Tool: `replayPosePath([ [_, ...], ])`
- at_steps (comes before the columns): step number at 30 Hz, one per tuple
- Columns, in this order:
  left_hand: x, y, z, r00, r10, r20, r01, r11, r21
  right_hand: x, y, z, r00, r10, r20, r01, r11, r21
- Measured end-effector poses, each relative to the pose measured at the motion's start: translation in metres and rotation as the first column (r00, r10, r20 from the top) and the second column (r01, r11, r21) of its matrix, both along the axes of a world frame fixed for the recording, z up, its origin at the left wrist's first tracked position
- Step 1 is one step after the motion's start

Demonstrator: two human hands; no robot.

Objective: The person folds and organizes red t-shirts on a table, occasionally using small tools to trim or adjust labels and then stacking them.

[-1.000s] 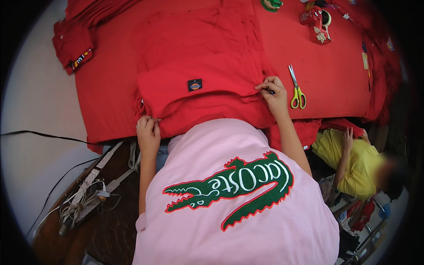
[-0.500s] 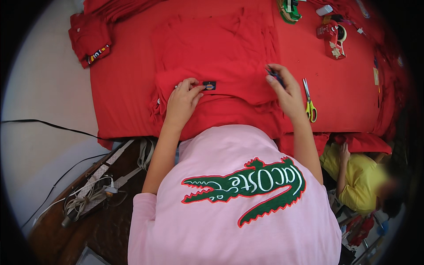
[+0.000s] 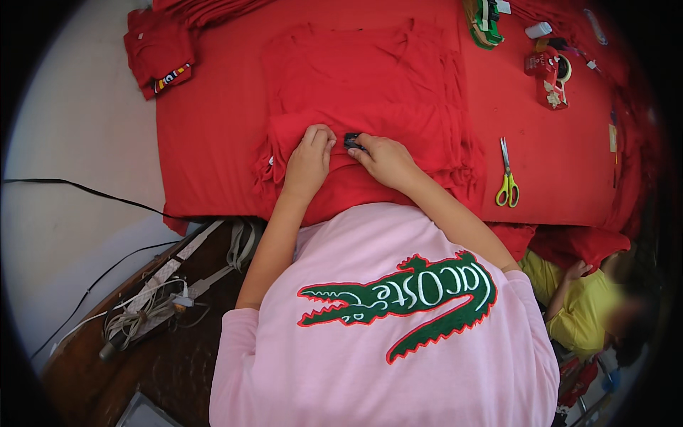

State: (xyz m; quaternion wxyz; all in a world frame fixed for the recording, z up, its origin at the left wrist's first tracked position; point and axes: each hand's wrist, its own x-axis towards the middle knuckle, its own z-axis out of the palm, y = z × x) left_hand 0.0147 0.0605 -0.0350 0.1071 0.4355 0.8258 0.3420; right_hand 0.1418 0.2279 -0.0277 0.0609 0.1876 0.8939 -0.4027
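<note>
Both hands had drawn together since the earlier frame. Left hand (image 3: 309, 158) lay flat, fingers curled down onto the folded red shirt (image 3: 370, 121), whose long axis ran away from the person. Right hand (image 3: 386, 158) pinched the small black label (image 3: 352, 140) at its fingertips.

Both hands on folded red garment (image 3: 370, 114) atop red-covered table (image 3: 213, 142). Left hand (image 3: 309, 160) presses fold flat; right hand (image 3: 384, 160) w/ fingertips on small dark label (image 3: 351, 140). Yellow-handled scissors (image 3: 506, 178) lie to the right, tape dispenser (image 3: 548, 75) further back.
</note>
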Motion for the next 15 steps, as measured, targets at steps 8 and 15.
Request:
replayPosePath([
  [8,-0.0008,-0.0005,0.0041,0.996,0.004,0.089,-0.01,0.998,0.062,-0.0019,-0.002,-0.0026,0.999,0.043,-0.021,-0.041,0.997,0.062],
  [15,-0.0042,-0.0016,0.0003,0.958,0.042,0.282,-0.102,0.973,0.205,0.0004,0.0003,-0.0033,0.997,0.059,-0.055,-0.056,0.997,0.045],
])
